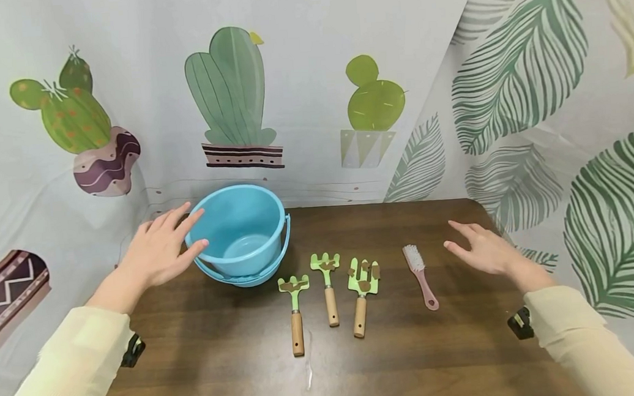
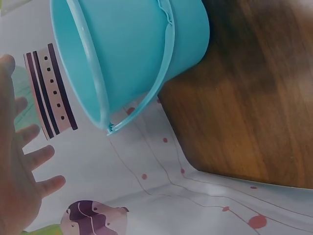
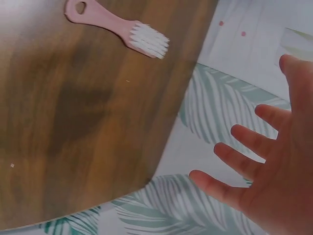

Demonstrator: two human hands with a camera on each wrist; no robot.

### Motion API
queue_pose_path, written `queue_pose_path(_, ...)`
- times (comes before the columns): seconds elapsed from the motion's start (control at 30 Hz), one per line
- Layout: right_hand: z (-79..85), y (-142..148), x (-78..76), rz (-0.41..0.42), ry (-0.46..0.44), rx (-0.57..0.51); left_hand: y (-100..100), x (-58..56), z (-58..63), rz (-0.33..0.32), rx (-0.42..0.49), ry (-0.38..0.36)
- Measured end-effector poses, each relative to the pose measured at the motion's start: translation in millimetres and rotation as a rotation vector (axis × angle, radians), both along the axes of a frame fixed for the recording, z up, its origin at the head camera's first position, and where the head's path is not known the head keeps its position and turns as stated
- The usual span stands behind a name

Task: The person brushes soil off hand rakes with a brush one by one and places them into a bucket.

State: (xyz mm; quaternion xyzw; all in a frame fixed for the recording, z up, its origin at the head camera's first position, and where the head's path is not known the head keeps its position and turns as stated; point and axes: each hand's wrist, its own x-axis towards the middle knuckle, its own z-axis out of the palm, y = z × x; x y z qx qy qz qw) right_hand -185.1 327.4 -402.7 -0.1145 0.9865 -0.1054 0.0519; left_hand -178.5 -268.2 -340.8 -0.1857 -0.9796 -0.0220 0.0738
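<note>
A light blue bucket [image 1: 244,261] stands at the back left of the table, its handle hanging down along the near side. My left hand [image 1: 157,246] hovers by its left rim, fingers spread and holding nothing; the left wrist view shows the fingers apart from the bucket [image 2: 127,49]. To the right of the bucket lie two green rakes [image 1: 295,313] [image 1: 329,289] and a green garden fork [image 1: 361,299], all with wooden handles and brown dirt on the tines. A pink brush [image 1: 422,279] with white bristles lies further right. Beyond it my right hand [image 1: 480,248] hovers, fingers extended and nothing held.
The brown wooden table [image 1: 241,381] has a rounded back right corner. Cloth printed with cacti and leaves [image 1: 310,100] hangs behind and beside it. A thin, clear strip [image 1: 309,373] lies near the front, below the leftmost rake.
</note>
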Motion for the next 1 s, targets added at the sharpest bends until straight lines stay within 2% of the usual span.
queue_pose_path(0.33,-25.9,-4.6,6.4,-0.031,-0.052,0.019,-3.1,4.1,-3.9,0.021,-0.007,0.038)
queue_pose_path(0.57,-46.7,-6.6,7.3,-0.055,-0.027,0.004,-2.1,7.7,-6.2,0.022,-0.013,0.026)
queue_pose_path(1.0,-74.0,-14.1,11.3,-0.129,-0.01,-0.05,3.0,12.4,-13.4,-0.007,0.02,0.111)
